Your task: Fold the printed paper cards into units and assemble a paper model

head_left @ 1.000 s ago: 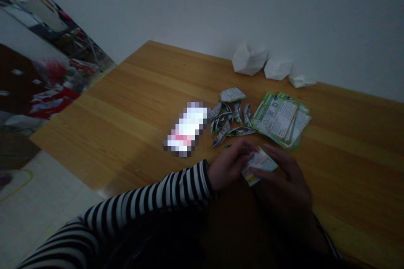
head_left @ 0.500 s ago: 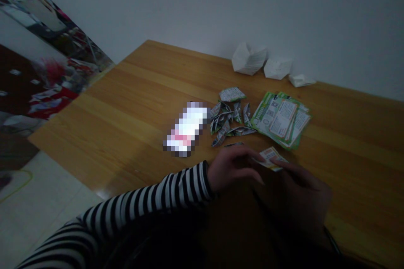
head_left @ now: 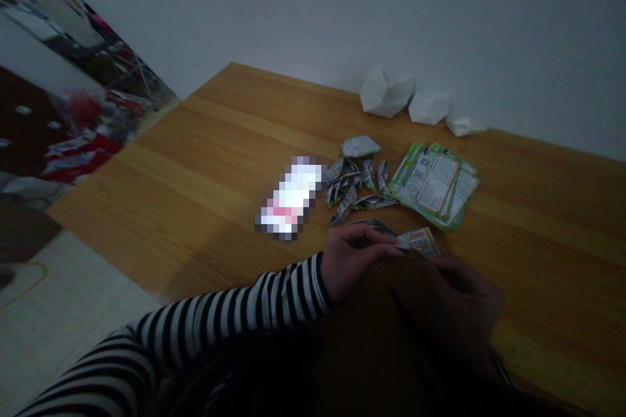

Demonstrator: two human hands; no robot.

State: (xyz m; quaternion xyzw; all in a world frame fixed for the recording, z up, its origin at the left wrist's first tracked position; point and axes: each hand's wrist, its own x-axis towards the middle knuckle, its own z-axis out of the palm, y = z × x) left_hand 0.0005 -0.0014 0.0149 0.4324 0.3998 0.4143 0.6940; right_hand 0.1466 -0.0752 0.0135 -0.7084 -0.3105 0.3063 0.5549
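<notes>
Both of my hands hold a small printed paper sheet (head_left: 420, 241) just above the wooden table (head_left: 205, 163). My left hand (head_left: 355, 260), in a black-and-white striped sleeve, pinches its left edge. My right hand (head_left: 464, 303) is closed on its right side, fingers curled over it. The paper is partly folded and mostly hidden by my fingers. Just beyond it lie several small folded paper pieces (head_left: 357, 182) and a stack of green-bordered printed sheets (head_left: 435, 184).
A pixelated white and pink object (head_left: 292, 199) lies left of the folded pieces. Three white folded paper shapes (head_left: 386, 92) stand at the back against the wall. The table's left edge drops to a light floor (head_left: 59, 313).
The paper was turned from facing me to lying nearly flat and edge-on. My right hand shifted slightly right and down; my left hand stayed pinched on it.
</notes>
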